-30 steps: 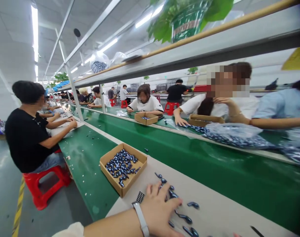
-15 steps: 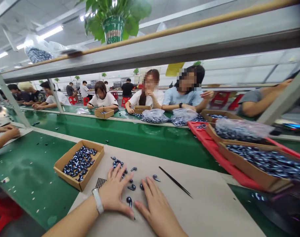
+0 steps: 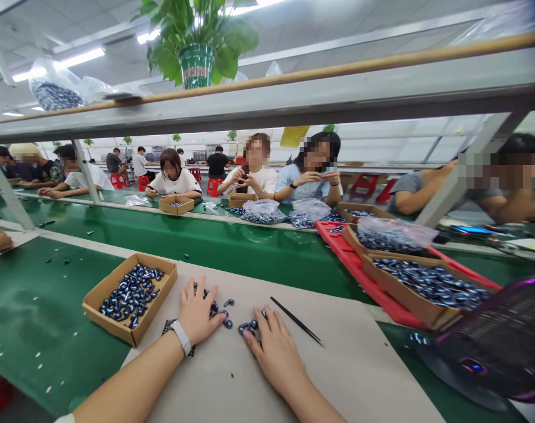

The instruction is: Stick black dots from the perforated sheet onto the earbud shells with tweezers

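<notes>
Lying beneath and between the left fingers (image 3: 201, 291), splayed wide, and right fingers (image 3: 262, 324), slightly parted, glossy earbuds (image 3: 229, 324) look light, rigid and slippery, probably best pinched by the stem.

potted plant (image 3: 197, 64) on shelf (image 3: 293, 98) | red stools (image 3: 117, 181) | yellow sheet (image 3: 293, 136)

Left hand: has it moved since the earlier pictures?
Yes. Judged against the grey work mat, the left hand has moved forward, away from the wearer and closer to the mat's far edge.
</notes>
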The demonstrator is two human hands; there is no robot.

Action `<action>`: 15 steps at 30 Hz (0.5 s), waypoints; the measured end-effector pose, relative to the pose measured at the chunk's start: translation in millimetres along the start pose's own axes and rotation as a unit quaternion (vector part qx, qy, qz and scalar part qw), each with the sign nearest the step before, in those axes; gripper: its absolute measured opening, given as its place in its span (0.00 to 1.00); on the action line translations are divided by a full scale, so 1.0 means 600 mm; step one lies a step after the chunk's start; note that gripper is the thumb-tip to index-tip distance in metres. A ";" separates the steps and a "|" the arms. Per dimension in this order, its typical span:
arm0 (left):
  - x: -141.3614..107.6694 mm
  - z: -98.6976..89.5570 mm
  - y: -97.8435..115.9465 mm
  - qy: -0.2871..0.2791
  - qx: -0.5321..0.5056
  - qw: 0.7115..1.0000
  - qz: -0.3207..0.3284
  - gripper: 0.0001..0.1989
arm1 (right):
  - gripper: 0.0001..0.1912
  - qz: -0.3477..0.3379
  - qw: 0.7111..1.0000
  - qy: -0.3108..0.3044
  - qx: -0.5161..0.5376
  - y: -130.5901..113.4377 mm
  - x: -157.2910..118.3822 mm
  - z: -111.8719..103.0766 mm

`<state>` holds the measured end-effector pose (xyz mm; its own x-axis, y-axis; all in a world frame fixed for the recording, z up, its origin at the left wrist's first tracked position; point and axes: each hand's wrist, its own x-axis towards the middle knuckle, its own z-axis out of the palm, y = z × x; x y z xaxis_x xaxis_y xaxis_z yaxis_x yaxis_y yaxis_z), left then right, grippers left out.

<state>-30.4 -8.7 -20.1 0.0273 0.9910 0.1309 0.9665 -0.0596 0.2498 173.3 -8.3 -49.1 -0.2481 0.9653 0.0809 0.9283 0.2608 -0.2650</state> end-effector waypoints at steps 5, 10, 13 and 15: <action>0.014 0.009 -0.001 -0.016 -0.030 0.999 -0.027 0.36 | 0.29 -0.014 1.000 -0.009 0.017 -0.025 0.031 0.001; 0.029 0.019 0.000 -0.018 -0.084 0.995 -0.056 0.31 | 0.27 -0.036 0.998 -0.011 0.043 -0.073 0.057 0.023; 0.042 0.030 0.006 -0.005 -0.136 0.989 -0.063 0.21 | 0.27 -0.051 0.997 0.000 0.066 -0.102 0.073 0.040; 0.054 0.038 0.010 0.011 -0.175 0.982 -0.069 0.17 | 0.26 -0.055 0.995 0.009 0.082 -0.115 0.085 0.047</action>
<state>-18.1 25.7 -36.2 -0.1066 0.9899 0.0932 0.8139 0.0331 0.5800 88.5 23.2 -53.7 -0.3399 0.9306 0.1361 0.8379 0.3654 -0.4056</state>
